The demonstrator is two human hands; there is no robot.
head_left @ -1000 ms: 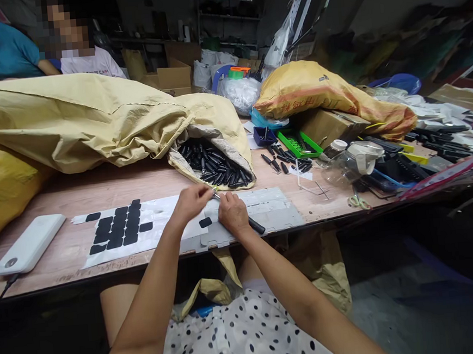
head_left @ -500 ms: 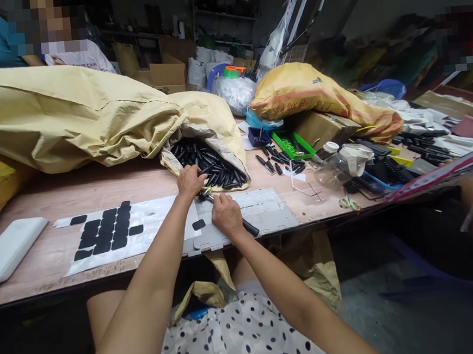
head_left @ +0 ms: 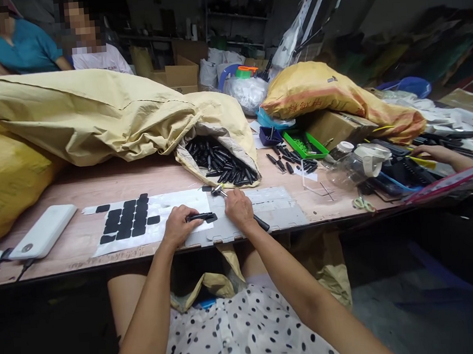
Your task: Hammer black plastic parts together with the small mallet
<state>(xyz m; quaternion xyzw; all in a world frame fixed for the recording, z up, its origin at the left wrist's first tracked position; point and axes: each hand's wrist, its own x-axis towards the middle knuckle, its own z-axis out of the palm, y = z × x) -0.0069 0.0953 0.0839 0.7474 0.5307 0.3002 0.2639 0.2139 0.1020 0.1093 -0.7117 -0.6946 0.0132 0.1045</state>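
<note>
My left hand [head_left: 178, 224] is closed on a slim black pen-shaped part [head_left: 201, 216], held low over the white sheet [head_left: 168, 203]. A black rounded pad [head_left: 211, 218] lies right by the part's tip. My right hand [head_left: 239, 207] grips a small hammer [head_left: 262, 222] near the head; its black handle slants toward the table's front edge, and its metal head points up and left. Under the right hand is a grey board [head_left: 280, 206]. Beyond both hands, an open sack [head_left: 225, 109] is filled with similar black parts [head_left: 219, 159]. Rows of black pads [head_left: 127, 215] cover the sheet's left part.
A white power bank [head_left: 44, 230] sits at left. On the right are a green tray [head_left: 305, 144], a blue box [head_left: 270, 136], loose black parts [head_left: 288, 164], a clear jar [head_left: 354, 165] and scissors [head_left: 363, 204]. Another person's hand [head_left: 435, 154] reaches in there; two people sit across.
My left hand let go near the hammer's head, reached to the sack's mouth, and came back toward me with a black pen-shaped part. My right hand kept its grip on the hammer.
</note>
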